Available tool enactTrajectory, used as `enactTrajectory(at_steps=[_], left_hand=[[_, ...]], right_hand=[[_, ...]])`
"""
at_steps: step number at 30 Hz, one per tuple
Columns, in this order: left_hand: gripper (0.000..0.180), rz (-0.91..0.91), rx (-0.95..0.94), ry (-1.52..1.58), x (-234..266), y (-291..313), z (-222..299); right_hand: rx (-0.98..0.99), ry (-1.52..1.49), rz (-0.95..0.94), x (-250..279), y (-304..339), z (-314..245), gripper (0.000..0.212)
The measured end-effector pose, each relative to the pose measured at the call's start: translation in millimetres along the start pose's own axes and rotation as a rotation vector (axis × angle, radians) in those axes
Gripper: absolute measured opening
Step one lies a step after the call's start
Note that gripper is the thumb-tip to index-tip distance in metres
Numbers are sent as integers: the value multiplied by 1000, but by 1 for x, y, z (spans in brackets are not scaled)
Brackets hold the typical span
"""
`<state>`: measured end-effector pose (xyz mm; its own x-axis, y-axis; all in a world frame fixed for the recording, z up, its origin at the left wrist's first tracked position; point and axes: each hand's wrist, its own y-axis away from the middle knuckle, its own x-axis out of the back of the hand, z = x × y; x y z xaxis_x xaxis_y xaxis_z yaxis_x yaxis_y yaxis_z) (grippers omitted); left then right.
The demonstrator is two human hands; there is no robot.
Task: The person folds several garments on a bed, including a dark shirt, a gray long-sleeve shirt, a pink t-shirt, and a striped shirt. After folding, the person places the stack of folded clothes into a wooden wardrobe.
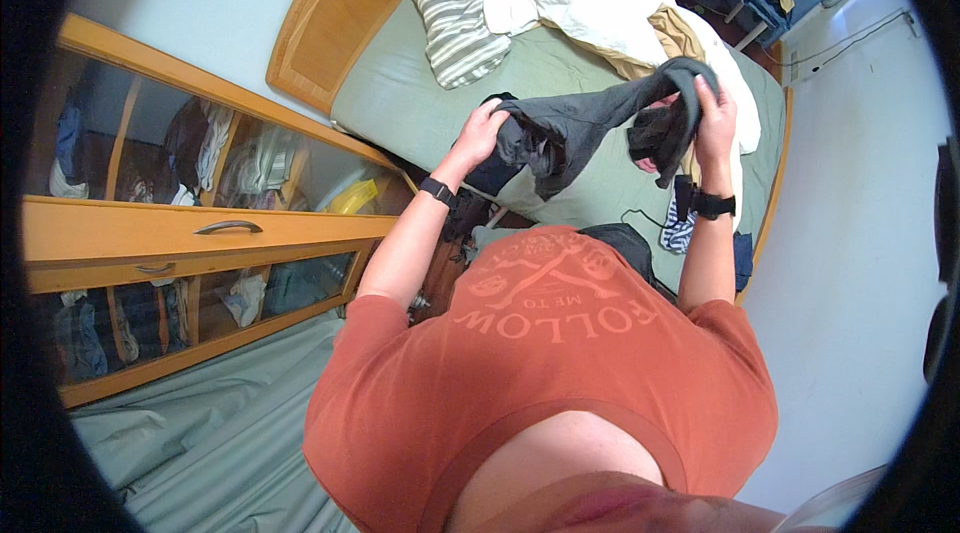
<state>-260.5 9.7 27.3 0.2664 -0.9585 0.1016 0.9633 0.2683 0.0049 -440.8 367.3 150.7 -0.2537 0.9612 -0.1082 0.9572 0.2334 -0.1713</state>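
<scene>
Above one bed (pixel 560 73), two hands, left hand (pixel 483 128) and right hand (pixel 715 113), each grip clenched on seemingly one dark garment (pixel 590 118).

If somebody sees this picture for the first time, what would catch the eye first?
Probably the dark grey fabric garment, held up at the centre between the left hand and the right hand. Behind it lies the bed with a green sheet, carrying a striped pillow and a crumpled white blanket.

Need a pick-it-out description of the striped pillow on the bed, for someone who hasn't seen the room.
Start at the bed with the green sheet and go to its wooden headboard. The striped pillow lies just below it, left of the crumpled white duvet. Its grey and white stripes set it apart; everything near it is plain.
</scene>
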Motion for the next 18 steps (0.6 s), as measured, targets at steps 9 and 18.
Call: enactTrajectory(at_steps=[9,18], left_hand=[[13,-189,-88,-87,-28,-7,53],[15,-210,-165,-487,-56,6,82]], right_hand=[[308,802,105,-23,26,60,35],[159,797,-488,-131,63,85,30]])
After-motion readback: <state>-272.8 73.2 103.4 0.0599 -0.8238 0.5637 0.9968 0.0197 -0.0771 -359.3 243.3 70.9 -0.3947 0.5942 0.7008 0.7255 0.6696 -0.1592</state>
